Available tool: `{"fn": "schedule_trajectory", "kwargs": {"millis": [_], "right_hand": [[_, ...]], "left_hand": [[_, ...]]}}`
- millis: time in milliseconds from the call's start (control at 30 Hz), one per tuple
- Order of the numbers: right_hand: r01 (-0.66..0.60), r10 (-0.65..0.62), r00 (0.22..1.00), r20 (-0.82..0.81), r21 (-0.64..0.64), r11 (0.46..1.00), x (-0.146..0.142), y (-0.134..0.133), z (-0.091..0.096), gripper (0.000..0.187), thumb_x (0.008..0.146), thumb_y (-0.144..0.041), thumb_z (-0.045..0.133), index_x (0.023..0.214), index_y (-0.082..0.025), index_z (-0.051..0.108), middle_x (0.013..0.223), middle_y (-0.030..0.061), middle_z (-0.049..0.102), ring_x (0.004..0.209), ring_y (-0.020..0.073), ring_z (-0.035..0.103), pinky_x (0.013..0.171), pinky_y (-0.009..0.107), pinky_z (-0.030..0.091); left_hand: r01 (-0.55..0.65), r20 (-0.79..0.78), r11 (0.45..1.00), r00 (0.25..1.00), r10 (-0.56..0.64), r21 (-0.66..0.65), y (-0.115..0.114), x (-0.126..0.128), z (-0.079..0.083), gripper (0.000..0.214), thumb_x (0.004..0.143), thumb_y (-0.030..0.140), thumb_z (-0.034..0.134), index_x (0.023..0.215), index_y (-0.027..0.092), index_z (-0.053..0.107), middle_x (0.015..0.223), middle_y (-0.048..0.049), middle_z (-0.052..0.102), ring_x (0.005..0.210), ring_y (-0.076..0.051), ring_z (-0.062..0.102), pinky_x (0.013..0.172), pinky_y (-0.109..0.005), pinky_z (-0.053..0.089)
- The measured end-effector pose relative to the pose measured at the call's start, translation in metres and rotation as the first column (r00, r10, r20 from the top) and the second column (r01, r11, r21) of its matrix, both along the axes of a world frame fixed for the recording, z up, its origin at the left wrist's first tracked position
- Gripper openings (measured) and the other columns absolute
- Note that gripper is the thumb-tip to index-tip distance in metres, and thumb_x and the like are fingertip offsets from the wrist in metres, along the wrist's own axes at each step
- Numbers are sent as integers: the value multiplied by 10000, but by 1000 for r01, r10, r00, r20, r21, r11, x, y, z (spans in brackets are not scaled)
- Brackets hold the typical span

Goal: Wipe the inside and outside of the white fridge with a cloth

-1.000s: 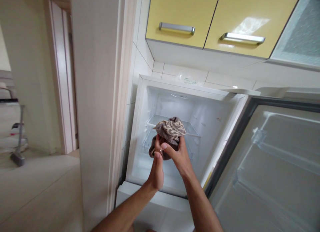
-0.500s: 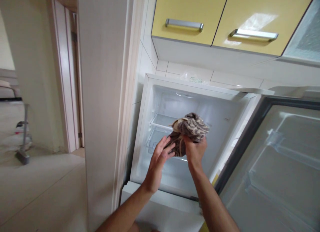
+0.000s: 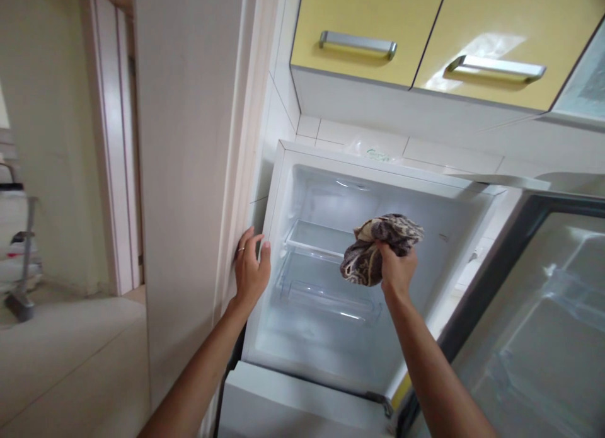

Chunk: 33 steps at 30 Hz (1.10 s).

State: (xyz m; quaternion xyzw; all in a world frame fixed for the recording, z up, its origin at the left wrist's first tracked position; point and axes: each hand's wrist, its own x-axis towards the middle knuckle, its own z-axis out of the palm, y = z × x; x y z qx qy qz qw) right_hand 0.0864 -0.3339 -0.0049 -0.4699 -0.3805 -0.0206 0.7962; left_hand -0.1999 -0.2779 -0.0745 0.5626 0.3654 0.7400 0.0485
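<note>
A bunched, grey-brown patterned cloth [image 3: 363,265] is gripped in my right hand [image 3: 398,269], in front of the fridge's open compartment. My left hand [image 3: 252,268] is at the fridge's left side, near the door frame, with its fingers apart and a ring on one of them. Whether it touches the frame or the fridge I cannot tell. The white fridge [image 3: 271,236] has a glass shelf [image 3: 314,236] and a clear drawer or tray front [image 3: 326,296] inside. Its door [image 3: 534,312] stands swung out to the right.
Yellow wall cabinets [image 3: 359,16] with metal handles hang above the fridge. A thin plastic bag [image 3: 375,153] lies on the fridge top. The wooden door frame [image 3: 198,173] borders the left side. A broom [image 3: 21,299] stands on the floor beyond it.
My left hand has left the cloth and moved left to the fridge's side edge. My right hand has shifted right with the cloth. The view has turned slightly.
</note>
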Motion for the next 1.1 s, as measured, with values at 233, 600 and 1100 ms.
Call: {"fn": "schedule_trajectory", "kwargs": {"millis": [233, 600, 1100], "right_hand": [[-74, 77, 986, 149, -25, 997, -34, 40, 15, 555, 660, -428, 748, 1131, -215, 547, 1102, 81, 693, 1010, 286, 652, 969, 481, 515], [80, 98, 867, 489, -331, 940, -140, 194, 49, 449, 1002, -317, 248, 1360, -189, 486, 1316, 112, 644, 1204, 239, 609, 1019, 346, 482], [621, -121, 527, 842, -283, 731, -67, 371, 65, 522, 1029, -234, 254, 1517, -133, 410, 1284, 221, 583, 1119, 297, 609, 873, 358, 488]], "left_hand": [[-178, -222, 957, 967, 127, -230, 60, 18, -25, 784, 818, 392, 708, 1467, 67, 413, 1372, -280, 628, 1226, -405, 654, 988, -520, 548], [-171, -99, 970, 983, 156, -170, 73, 14, -42, 456, 781, 457, 734, 1145, 195, 650, 944, -100, 797, 819, -288, 774, 713, -357, 612], [-248, -82, 931, 969, 234, -269, 77, 10, -56, 491, 716, 660, 712, 961, 238, 656, 704, -29, 743, 614, -267, 723, 493, -303, 526]]}}
